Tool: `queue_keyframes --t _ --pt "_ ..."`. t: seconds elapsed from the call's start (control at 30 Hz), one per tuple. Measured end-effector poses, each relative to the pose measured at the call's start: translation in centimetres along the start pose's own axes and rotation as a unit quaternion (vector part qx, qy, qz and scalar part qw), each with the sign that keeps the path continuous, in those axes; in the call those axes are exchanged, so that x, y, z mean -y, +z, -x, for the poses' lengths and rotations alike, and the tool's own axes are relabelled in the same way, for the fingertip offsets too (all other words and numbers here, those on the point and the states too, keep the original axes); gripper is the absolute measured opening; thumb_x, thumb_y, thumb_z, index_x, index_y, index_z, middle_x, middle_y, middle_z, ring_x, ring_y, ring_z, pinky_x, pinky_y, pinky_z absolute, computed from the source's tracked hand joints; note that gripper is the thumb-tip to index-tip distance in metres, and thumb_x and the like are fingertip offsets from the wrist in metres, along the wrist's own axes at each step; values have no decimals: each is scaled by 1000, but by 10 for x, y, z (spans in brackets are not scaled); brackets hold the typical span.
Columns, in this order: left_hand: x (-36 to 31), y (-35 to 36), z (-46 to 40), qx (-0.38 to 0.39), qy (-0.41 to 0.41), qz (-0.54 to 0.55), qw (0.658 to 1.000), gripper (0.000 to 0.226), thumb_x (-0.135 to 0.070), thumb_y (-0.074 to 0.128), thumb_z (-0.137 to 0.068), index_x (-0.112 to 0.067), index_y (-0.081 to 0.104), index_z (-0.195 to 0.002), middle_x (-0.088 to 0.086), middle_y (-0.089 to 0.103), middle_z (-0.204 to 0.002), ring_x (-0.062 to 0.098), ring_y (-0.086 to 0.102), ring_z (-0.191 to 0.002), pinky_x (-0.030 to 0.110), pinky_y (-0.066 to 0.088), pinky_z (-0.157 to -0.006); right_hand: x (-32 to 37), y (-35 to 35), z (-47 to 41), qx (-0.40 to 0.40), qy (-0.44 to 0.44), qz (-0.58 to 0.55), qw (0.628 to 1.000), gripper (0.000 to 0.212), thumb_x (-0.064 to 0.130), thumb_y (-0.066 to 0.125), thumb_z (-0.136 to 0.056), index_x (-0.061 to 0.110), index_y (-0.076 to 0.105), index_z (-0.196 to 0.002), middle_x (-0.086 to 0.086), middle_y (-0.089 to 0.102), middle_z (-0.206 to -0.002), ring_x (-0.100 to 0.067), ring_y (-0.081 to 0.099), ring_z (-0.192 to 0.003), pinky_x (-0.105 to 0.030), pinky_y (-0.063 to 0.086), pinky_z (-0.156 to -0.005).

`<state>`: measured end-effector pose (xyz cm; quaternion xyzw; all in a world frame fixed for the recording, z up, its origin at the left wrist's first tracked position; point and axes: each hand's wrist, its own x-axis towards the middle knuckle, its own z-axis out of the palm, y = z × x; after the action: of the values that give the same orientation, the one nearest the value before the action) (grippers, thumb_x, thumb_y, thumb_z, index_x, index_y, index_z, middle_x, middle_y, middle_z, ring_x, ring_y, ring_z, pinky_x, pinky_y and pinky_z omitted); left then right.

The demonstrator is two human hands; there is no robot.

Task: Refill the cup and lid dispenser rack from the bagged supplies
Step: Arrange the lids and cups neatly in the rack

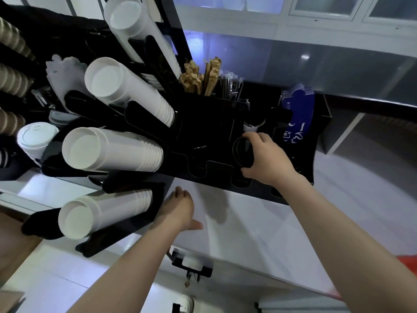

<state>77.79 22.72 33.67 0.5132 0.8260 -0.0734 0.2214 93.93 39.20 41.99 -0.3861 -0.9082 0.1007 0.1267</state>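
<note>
Nearest, your left hand point(180, 210) lies flat on the white desk point(259, 233) with fingers straight, holding nothing, just below the black dispenser rack point(203, 136). Farther up, your right hand point(262, 159) curls round a black lid stack point(242, 154) at the rack's front compartment — thumb under it, fingers point(250, 136) over the top edge. Left of that, four white cup stacks point(112, 150) lie slanted in the rack — wrapped straws point(200, 77) stand behind.
</note>
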Motion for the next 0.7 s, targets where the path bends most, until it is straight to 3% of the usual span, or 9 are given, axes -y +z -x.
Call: queue_keyframes --t 0.2,0.37,0.53,0.7 --pt "1 1 1 -8 0 0 1000 110 -62 64 -78 1 8 -149 22 2 -158 30 15 -145 35 24 -113 9 -6 4 -53 -3 -72 996 91 30 79 -65 25 31 -142 -4 40 -143 -27 49 -120 -31 43 -87" --pt "1 0 2 -21 13 14 1000 108 -59 70 -72 -1 18 -147 21 15 -154 30 24 -141 33 29 -109 42 -10 -10 -79 -52 -115 989 89 33 79 -64 25 34 -141 -1 43 -138 -22 49 -117 -24 39 -85" --pt "2 2 1 -6 5 -2 1000 115 -60 65 -78 2 0 -149 23 0 -158 30 6 -147 36 15 -118 76 7 -43 -4 -80 -63 995 90 35 77 -69 23 29 -144 -8 40 -139 -29 47 -120 -39 49 -90" --pt "5 7 1 3 4 9 1000 114 -59 62 -81 0 -8 -150 18 -10 -159 28 -3 -148 38 12 -119 90 32 -69 76 -51 64 994 92 35 78 -68 18 26 -142 -16 39 -134 -37 42 -121 -43 49 -82"
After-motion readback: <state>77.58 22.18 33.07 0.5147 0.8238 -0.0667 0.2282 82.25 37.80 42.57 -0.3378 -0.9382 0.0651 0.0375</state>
